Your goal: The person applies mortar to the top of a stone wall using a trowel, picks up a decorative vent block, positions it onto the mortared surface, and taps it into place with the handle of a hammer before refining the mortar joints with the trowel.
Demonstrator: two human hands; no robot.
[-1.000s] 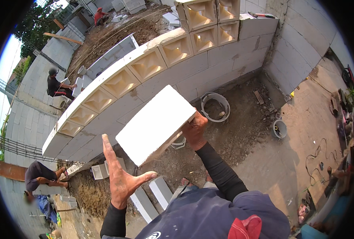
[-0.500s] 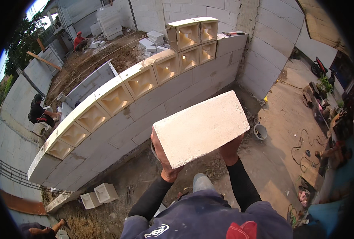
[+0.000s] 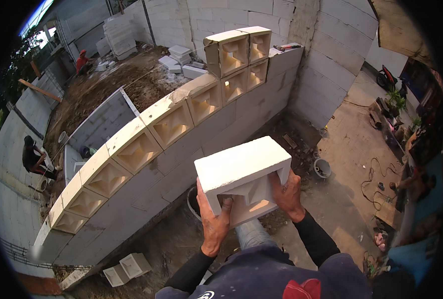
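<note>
A pale hollow ventilation block (image 3: 244,167) is held up in front of me, its flat side on top and its recessed opening facing my body. My left hand (image 3: 215,217) grips its left end, with the thumb inside the front edge. On the right end, my right hand (image 3: 287,195) is closed around the side wall. Beyond the block runs a grey block wall (image 3: 191,162) topped by a row of similar ventilation blocks (image 3: 134,149). A second course of two ventilation blocks (image 3: 234,52) stands at its far right part. The held block is apart from the wall.
Two loose ventilation blocks (image 3: 134,265) lie on the ground at lower left. A bucket (image 3: 322,168) stands right of the wall's foot. One person (image 3: 34,157) crouches behind the wall at left; another person in red (image 3: 82,62) sits farther back. Cables (image 3: 373,182) lie at right.
The block has been lowered toward me and tilted, so its hollow front now shows. Both hands have come into fuller view. My view has shifted slightly.
</note>
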